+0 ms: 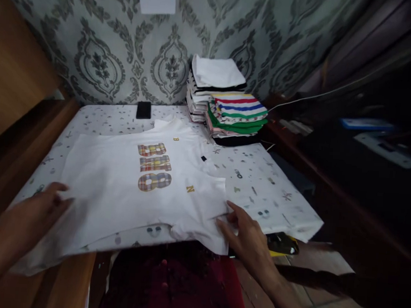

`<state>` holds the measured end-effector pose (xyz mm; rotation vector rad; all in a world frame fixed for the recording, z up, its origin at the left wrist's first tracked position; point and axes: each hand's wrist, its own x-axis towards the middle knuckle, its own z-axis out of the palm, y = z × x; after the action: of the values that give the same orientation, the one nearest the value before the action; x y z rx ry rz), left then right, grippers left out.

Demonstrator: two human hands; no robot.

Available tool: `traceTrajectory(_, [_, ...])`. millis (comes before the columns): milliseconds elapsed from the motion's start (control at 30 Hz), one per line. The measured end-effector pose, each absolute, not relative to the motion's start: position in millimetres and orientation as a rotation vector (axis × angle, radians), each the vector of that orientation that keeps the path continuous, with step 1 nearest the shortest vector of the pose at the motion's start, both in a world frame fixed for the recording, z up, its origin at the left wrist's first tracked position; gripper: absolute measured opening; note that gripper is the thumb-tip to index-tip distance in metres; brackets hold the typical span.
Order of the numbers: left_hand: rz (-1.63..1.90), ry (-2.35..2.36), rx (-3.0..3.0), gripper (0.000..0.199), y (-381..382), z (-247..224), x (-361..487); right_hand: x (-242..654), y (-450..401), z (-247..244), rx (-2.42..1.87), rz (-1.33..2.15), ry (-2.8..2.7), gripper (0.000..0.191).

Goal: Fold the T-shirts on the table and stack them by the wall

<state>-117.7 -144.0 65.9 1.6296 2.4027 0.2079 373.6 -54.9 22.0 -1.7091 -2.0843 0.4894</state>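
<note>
A white T-shirt (109,166) lies spread out sideways on a table, its neck toward the right. Plaid block characters run down its chest, and small gold letters sit near the shoulders. At the hem end, on the left, my left hand (34,217) has its fingers closed on the fabric; the hand is slightly blurred. My right hand (244,232) pinches the edge of the near sleeve between thumb and fingers. Part of the shirt's near side hangs at the table's front edge.
Folded clothes (216,72) are stacked at the back, beside a shorter pile (238,111) with striped and green pieces. A black phone (144,110) lies near the wall. The patterned tablecloth (286,202) covers the table. Wooden furniture (18,56) stands left.
</note>
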Motion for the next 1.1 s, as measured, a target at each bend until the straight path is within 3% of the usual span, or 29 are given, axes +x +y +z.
traceTrajectory(100, [0.464, 1.820, 2.098, 0.032, -114.8, 68.8, -26.6, 370.7, -65.8, 21.7, -1.769, 0.438, -1.998, 0.041])
traceTrajectory(200, [0.432, 1.253, 2.541, 0.041, -101.2, 56.1, 56.1, 366.0, -85.3, 17.8, -1.772, 0.526, -1.866, 0.038])
traceTrajectory(300, [0.328, 1.069, 2.811, 0.052, -96.1, 44.1, 98.1, 358.1, -104.3, 10.5, -1.732, 0.784, -1.681, 0.042])
traceTrajectory(533, [0.091, 0.887, 2.989, 0.048, -81.1, 50.4, 105.6, 346.5, -113.3, 0.4, -1.596, 1.057, -1.315, 0.039])
traceTrajectory(733, [0.432, 1.005, 2.630, 0.021, -76.4, 50.2, 100.3, 351.2, -115.3, 15.8, -1.376, 1.061, -1.239, 0.036])
traceTrajectory(967, [0.482, 0.884, 1.857, 0.034, -72.6, 78.9, 93.0, 336.3, -117.2, 36.4, -0.995, 1.656, -0.500, 0.040])
traceTrajectory(1100, [0.501, 0.917, 1.708, 0.038, -73.8, 80.5, 93.5, 336.2, -126.9, 22.8, -1.077, 1.700, -0.434, 0.054])
